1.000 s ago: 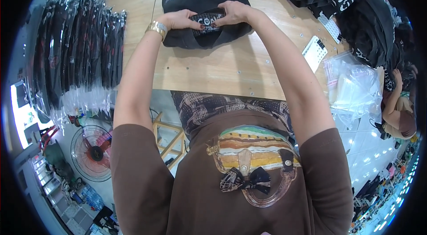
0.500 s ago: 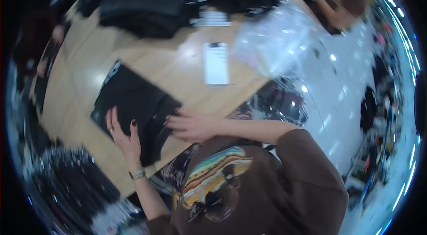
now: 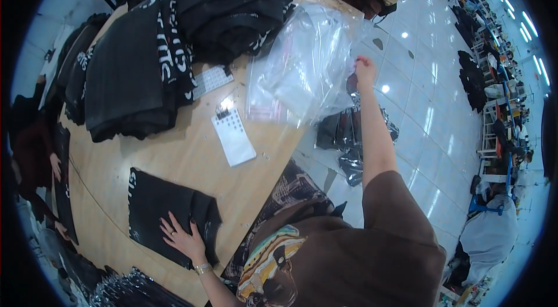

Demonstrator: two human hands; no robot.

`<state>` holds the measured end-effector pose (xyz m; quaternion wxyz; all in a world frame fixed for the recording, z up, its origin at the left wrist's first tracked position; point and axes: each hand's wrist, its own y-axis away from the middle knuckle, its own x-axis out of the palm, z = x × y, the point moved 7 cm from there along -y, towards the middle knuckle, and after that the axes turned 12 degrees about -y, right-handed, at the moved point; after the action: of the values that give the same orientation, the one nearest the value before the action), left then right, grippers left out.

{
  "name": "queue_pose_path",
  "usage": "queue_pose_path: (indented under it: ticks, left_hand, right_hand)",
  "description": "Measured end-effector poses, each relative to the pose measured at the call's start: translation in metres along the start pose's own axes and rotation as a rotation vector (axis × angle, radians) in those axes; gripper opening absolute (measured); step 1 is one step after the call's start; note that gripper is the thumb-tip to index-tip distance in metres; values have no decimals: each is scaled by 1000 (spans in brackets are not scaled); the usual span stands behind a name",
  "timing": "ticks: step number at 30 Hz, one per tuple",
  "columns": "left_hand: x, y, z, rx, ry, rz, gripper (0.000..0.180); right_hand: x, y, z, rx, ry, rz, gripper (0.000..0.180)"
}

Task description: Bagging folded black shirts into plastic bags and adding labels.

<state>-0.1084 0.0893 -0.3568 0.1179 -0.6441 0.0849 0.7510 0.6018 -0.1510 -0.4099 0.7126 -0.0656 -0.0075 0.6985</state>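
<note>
A folded black garment [image 3: 160,202] with white lettering along one edge lies on the near part of the wooden table. My left hand [image 3: 185,241] rests flat on it, fingers spread. Farther off, to the right, my right arm is stretched out over the table's edge. My right hand [image 3: 365,70] is closed in a pinch at the right edge of a pile of clear plastic bags [image 3: 308,63]; its fingertips seem to grip a bag's edge, though the contact is small and partly hidden.
Tall stacks of black garments [image 3: 125,80] fill the table's far side. Paper cards [image 3: 235,138] with a black clip lie mid-table. Bagged dark garments [image 3: 343,132] lie on the tiled floor [image 3: 418,103]. Other people work at far right and left.
My right hand has left the folded garment and reached out to the plastic bags. My left hand stays on the garment, now flatter. The view has shifted and is sharper.
</note>
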Motion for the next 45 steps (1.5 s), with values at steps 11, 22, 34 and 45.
queue_pose_path:
  ticks: [11,22,34,45]
  left_hand:
    - [-4,4,11,-70,-69,22,63]
    - [-30,13,2,-39,-11,96,65]
    - [-8,10,7,-73,-43,58,68]
    - [-20,18,14,-114,53,20,71]
  right_hand:
    - [105,27,103,-296,865,218,22]
    - [156,17,124,-409,1226,356,18]
    - [171,-53,208,-262,326,37,21]
    - [291,66,346,-382,-11,812,18]
